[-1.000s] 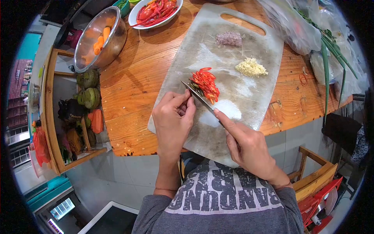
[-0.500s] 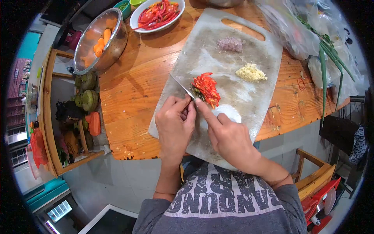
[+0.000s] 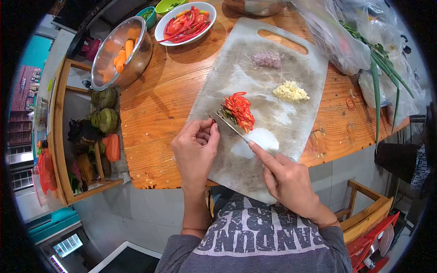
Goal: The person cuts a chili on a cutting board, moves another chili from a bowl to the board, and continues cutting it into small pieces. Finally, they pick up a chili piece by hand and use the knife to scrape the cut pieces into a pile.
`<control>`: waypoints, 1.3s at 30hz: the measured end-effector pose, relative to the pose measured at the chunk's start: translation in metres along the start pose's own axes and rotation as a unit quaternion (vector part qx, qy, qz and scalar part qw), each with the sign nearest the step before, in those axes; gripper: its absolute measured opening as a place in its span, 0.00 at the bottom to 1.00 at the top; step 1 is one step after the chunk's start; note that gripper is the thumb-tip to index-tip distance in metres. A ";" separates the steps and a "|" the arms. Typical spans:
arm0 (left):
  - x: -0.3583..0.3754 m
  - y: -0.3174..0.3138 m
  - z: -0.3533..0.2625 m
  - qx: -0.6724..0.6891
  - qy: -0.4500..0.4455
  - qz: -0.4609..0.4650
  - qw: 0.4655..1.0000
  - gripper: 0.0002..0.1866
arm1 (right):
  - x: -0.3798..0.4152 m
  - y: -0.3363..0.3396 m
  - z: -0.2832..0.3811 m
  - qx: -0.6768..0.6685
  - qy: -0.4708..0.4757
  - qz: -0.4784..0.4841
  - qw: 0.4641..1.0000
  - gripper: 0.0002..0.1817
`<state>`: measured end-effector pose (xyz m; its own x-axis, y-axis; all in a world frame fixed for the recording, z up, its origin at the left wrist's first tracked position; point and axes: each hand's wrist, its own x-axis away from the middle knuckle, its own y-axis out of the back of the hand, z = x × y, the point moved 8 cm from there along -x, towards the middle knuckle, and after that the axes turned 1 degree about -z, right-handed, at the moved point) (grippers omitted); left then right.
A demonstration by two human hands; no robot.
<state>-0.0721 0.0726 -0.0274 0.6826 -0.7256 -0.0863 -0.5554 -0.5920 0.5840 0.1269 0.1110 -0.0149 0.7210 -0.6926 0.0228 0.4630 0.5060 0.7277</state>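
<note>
My right hand (image 3: 289, 182) grips a knife (image 3: 231, 127), its index finger stretched along the spine and the blade pointing up and left over the cutting board (image 3: 227, 166). Pinched in the fingertips of my left hand (image 3: 195, 148) is a small piece of red chili (image 3: 213, 121), just left of the knife tip. Beside the blade lies a pile of sliced red chili (image 3: 240, 109), with darker bits on its left side. Farther up the board are a heap of minced garlic (image 3: 291, 91) and a smaller heap of chopped shallot (image 3: 267, 59).
A white bowl of whole chilies and tomatoes (image 3: 185, 25) stands behind the board, left of it a metal bowl with carrots (image 3: 122, 57). Plastic bags (image 3: 337, 45) and green onions (image 3: 377, 86) are at the right edge. A wooden shelf with vegetables (image 3: 59, 136) is at left.
My right hand and the knife have moved down and right, away from my left hand. My left hand has shifted slightly left, and the red chili piece now shows in its fingertips.
</note>
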 end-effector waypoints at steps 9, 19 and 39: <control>0.005 -0.008 -0.012 0.008 -0.013 0.008 1.000 0.03 | 0.002 0.023 -0.008 -0.018 0.036 -0.098 0.994 0.37; 0.015 -0.005 -0.051 -0.083 -0.226 -0.017 0.970 0.10 | 0.001 0.034 -0.025 -0.029 0.043 -0.175 0.983 0.40; 0.010 0.021 -0.005 0.062 -0.167 -0.134 0.975 0.05 | 0.005 0.034 -0.056 -0.088 0.069 -0.260 0.959 0.20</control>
<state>-0.0744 0.0547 -0.0116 0.6305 -0.6003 -0.4920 -0.4454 -0.7990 0.4041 0.1750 0.1529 -0.0285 0.4244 -0.8064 -0.4118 0.8499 0.1979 0.4884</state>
